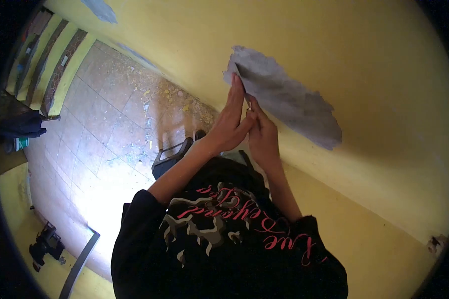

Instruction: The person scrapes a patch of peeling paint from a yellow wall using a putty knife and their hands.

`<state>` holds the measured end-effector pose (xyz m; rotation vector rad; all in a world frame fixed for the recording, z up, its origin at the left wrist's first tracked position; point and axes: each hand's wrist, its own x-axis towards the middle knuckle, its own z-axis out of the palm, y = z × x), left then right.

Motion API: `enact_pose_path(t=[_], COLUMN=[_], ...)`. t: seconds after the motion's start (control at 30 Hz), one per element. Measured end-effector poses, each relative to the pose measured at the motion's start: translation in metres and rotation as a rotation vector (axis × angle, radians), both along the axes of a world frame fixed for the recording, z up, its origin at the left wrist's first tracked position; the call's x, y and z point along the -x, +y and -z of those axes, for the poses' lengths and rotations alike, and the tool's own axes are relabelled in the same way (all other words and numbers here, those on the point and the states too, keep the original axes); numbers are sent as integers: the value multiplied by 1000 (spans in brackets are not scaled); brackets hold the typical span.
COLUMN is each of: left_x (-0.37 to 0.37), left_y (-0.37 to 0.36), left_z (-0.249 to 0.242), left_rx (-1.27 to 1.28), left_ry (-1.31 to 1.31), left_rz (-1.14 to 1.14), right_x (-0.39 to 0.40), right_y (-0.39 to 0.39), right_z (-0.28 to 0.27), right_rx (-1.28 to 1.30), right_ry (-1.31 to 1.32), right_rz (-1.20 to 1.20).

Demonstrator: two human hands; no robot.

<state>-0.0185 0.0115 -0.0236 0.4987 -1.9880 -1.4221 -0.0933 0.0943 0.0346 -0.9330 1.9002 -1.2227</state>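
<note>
Both hands pressed together at the yellow wall (364,89): left hand (230,122) flat, fingers extended on the lower edge of the grey scraped patch (284,99), right hand (263,135) curled beside it, grip contents can't tell, paint flakes (159,99) on the tiled floor below.

Both hands press together against the wall (374,99), the left hand (232,122) just left of the right hand (262,137), at the lower edge of the bare patch (289,97). Left of them lies the tiled floor (100,124), strewn with paint flakes (177,102); a stool (172,155) stands below the left forearm
</note>
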Motion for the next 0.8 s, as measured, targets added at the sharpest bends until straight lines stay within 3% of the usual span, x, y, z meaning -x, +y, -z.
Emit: enact_pose_path(t=[0.1,0.17,0.27,0.47,0.6,0.7,0.8], left_x=[4,-4,-5,0,-5,-3,-4], left_y=[-4,-18,-4,-6,-5,-10,-4], left_z=[5,-11,-12,6,2,11,12], left_rx=[-57,-290,-61,30,7,15,-11], left_ry=[-46,23,-52,-71,8,-30,-57], left_rz=[-21,-22,13,-54,52,-7,58], right_x=[3,7,8,-4,-2,-4,-2], right_y=[-15,-25,2,-6,2,-5,4], right_z=[4,6,7,28,12,19,44], right_rx=[-128,-14,-61,-28,1,-128,87], right_ry=[-42,131,31,-29,68,71,87], right_rz=[69,-88,-23,99,0,62,55])
